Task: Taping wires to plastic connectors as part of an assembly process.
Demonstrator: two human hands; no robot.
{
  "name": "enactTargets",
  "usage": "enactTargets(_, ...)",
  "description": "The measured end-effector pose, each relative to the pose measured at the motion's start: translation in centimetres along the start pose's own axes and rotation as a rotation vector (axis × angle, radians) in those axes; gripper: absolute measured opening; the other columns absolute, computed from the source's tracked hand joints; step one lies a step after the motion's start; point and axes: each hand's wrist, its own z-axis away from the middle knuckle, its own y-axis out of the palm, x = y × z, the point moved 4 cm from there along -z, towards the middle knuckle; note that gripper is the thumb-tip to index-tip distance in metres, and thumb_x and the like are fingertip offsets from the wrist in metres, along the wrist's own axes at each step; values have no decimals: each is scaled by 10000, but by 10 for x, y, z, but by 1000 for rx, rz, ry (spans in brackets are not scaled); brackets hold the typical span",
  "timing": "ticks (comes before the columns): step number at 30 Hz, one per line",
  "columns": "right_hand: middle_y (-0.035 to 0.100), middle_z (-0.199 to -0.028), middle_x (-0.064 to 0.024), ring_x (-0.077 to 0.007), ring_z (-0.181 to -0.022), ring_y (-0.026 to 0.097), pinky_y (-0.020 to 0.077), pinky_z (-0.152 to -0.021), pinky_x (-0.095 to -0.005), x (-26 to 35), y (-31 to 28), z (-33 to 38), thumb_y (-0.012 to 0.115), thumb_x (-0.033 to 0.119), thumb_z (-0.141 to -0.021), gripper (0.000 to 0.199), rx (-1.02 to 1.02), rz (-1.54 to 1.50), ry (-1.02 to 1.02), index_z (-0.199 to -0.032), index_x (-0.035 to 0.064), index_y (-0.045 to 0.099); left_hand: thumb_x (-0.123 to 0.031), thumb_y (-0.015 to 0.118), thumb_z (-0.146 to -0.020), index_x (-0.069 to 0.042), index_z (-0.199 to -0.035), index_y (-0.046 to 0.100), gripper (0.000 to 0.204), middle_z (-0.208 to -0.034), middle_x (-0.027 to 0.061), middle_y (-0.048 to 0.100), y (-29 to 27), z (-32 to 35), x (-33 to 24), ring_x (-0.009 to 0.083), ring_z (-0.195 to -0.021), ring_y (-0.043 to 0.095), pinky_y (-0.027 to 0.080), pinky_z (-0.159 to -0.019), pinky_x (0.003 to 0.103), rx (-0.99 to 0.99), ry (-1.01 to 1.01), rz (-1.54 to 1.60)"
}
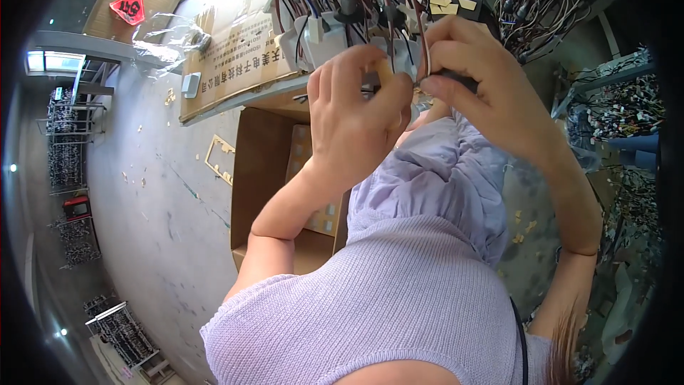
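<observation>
A bundle of brown, blue and black wires (349, 0) hangs at the top middle, with pale plastic connectors among them. My left hand (353, 103) is closed in front of the bundle, with a small pale yellow tab (385, 73) pinched between thumb and fingers. Close by on the right, my right hand (474, 71) pinches at a thin wire (426, 53); the tips of its fingers partly hide what they grip. White plastic housings (322, 48) sit right behind my left hand.
A flattened cardboard sheet (239, 57) lies on the work surface at left, above an open cardboard box (260, 171). Clear plastic film (167, 46) rests at its far end. Several yellow tabs (445, 1) lie at the back right. More wire bundles (545, 3) hang at right.
</observation>
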Motion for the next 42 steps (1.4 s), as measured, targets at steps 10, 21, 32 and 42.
enactTargets(10,542,-884,-7,-95,-810,536,425,-757,-227,31,43,41,589,147,-929,146,283,-1467,562,-879,9,579,-51,673,-559,-216,-771,604,277,-973,-25,544,-55,3,-9,176,-875,520,440,-813,372,-3,543,-27)
enactTargets(21,553,-1269,-161,-167,-1015,608,470,-932,-335,-78,-38,82,496,215,-950,329,-256,-895,513,-1123,-54,574,-64,720,-699,-107,-912,630,236,-1154,105,497,-89,27,83,275,-1003,500,390,-893,395,293,205,-219)
enactTargets(32,655,-1027,-26,-98,-996,594,458,-881,-246,-158,138,-62,590,148,-921,222,-25,-1314,574,-1099,31,650,-42,545,-853,-63,-1361,432,521,-1396,204,407,-86,25,181,385,-1320,365,302,-1063,479,-23,-230,-281)
enactTargets(42,611,-1136,-45,-106,-956,581,483,-788,-254,-170,150,-86,617,159,-893,343,144,-985,480,-1198,2,607,-16,535,-811,-25,-1258,507,448,-1240,220,524,48,-22,61,408,-1164,511,417,-983,448,251,168,278)
